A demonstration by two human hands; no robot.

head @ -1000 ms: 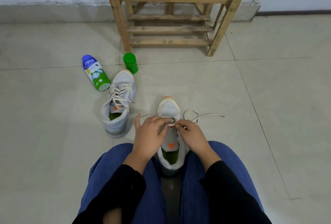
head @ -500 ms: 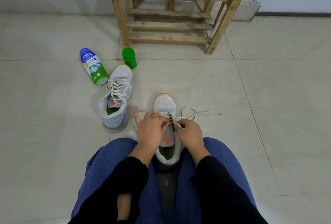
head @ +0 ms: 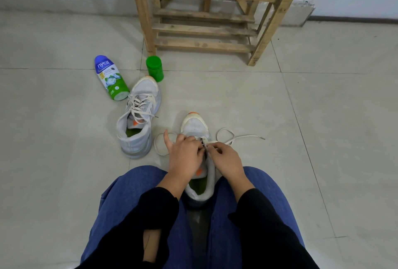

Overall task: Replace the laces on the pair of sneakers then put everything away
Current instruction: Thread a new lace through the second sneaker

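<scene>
- Far out at 10 o'clock from the shoe being worked on, a blue-capped, green-and-white plastic powder bottle (head: 112, 78) lies on its side on the pale tiled floor (head: 53, 139). Just beside it stands an upright green cylindrical plastic tub (head: 154, 68).
- Nearer in, still at 10 o'clock, the grey mesh sneaker with its criss-cross lacing done (head: 139, 118) sits apart, so I'd call that one finished.
- The left hand (head: 185, 156) is curled down over the eyelet rows, outermost finger sticking out straight. Its fingertips are hidden, but it looks to be pinching the lace there.
- Dead centre, the second grey mesh sneaker with an orange toe tip (head: 195, 126) is wedged between the blue-denim knees, toe at 12 o'clock.
- And here's the change: the cream flat lace (head: 237, 137) now shows a wide slack loop at 9 o'clock that was barely out a second ago. The other end trails off to 3 o'clock.
- The right hand (head: 226, 161) pinches the lace between thumb and forefinger right at the eyelets.
- More slack says the lace is feeding through the toe-end holes, and most rows look unthreaded.
- At 12 to 1 o'clock, the slatted bare-wood shoe rack (head: 204, 30) waits for the tidy-up.
</scene>
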